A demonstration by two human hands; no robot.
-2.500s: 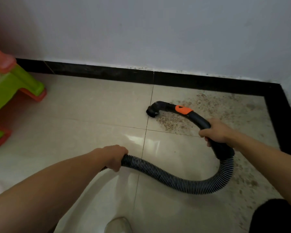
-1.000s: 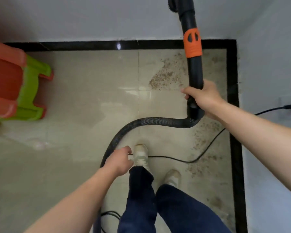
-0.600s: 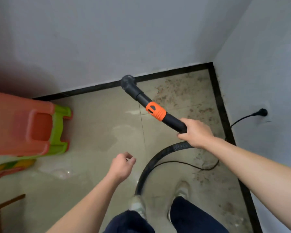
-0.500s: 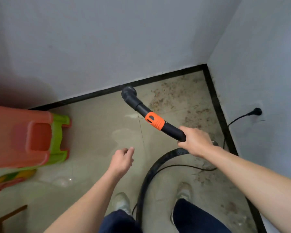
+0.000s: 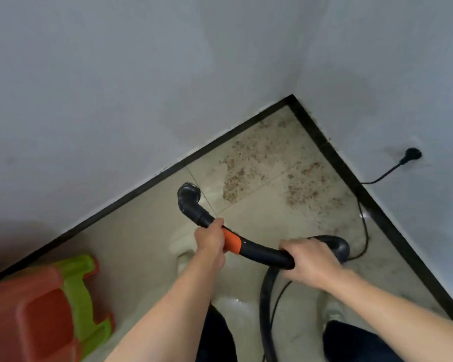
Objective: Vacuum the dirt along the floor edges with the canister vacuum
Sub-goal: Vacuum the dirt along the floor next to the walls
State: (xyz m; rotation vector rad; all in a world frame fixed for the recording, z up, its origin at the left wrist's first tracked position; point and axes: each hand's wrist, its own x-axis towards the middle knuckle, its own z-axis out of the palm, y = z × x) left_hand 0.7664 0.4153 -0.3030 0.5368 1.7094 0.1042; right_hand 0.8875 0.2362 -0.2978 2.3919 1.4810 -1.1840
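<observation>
A: Hands?
B: Left hand (image 5: 211,240) curled round the curved black plastic vacuum wand (image 5: 262,253) at its orange collar (image 5: 232,241). Right hand (image 5: 309,259) wrapped round the wand's rear end, by the black ribbed hose (image 5: 266,296).
A: Nozzle?
B: Round black nozzle (image 5: 188,193) is near the beige tiled floor's (image 5: 141,244) far edge; contact unclear. Brown dirt (image 5: 249,163) lies toward the far right corner. Red-and-green plastic stool (image 5: 37,314) is at the left edge.

The person is wearing dark navy trousers (image 5: 216,335) and pale, off-white shoes (image 5: 334,310), and going bare-armed from the left hand (image 5: 211,240) and right hand (image 5: 310,259) upward.
</observation>
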